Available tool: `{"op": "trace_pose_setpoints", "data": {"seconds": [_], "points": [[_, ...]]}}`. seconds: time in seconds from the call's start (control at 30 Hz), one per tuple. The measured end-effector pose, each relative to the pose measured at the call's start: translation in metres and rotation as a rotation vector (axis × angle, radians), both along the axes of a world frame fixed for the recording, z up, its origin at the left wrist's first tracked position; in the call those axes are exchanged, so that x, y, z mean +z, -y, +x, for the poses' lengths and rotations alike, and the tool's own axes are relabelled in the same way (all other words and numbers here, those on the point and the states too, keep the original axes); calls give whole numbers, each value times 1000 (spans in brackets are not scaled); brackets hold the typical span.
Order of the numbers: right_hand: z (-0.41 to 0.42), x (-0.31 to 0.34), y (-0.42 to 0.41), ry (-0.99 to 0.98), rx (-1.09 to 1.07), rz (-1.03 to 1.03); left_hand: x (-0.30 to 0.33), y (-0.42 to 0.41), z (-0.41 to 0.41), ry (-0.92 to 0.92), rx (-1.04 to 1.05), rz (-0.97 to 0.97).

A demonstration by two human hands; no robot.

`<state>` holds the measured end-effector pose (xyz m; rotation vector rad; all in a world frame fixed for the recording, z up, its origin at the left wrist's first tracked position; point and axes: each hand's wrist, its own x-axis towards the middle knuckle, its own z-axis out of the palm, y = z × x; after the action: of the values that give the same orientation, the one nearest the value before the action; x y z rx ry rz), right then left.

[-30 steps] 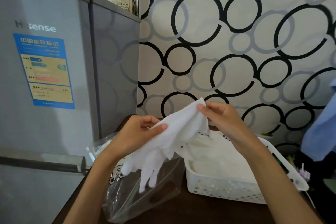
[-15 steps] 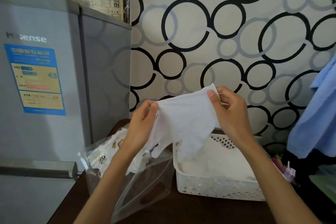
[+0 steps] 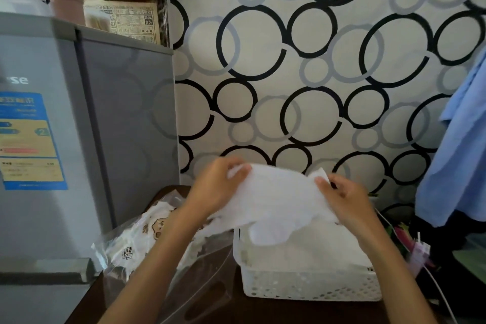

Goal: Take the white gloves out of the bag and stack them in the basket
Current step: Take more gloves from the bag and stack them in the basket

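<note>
The left hand (image 3: pixel 213 187) and the right hand (image 3: pixel 347 197) hold one white glove (image 3: pixel 276 200) spread flat between them. Each hand pinches an edge of it with curled fingers. The glove hangs just above the far part of the white basket (image 3: pixel 310 287), and its finger part already drops down into it. Inside the basket there is white fabric, probably gloves already stacked, but I cannot count them. The clear plastic bag (image 3: pixel 163 250) lies just left of the basket on the dark table (image 3: pixel 263 310). Some white things are visible inside it, so I judge the task is partly done, with more gloves left to move.
</note>
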<state>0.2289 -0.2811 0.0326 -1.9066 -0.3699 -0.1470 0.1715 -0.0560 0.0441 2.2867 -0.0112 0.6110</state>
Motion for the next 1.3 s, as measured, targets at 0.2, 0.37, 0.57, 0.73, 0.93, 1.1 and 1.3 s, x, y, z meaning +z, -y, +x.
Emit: {"op": "trace_pose_setpoints", "data": {"seconds": [0.2,0.37,0.57,0.73,0.93,1.1,1.3], "points": [[42,-54,38,-29,-183,-341,-39,13,63,-357,-151,253],[48,-58,44,114,-322,-469,-41,29,83,-207,-50,422],[45,-58,43,149,-367,-505,-44,28,78,29,81,480],[45,-55,45,129,-385,-512,-38,15,64,-312,-99,658],[45,-53,50,109,-437,-490,-33,-8,61,-402,-147,546],[40,-34,60,109,-402,-504,-26,10,38,-392,-229,552],[27,-31,40,-130,74,-839,-63,35,35,-522,-247,973]]}}
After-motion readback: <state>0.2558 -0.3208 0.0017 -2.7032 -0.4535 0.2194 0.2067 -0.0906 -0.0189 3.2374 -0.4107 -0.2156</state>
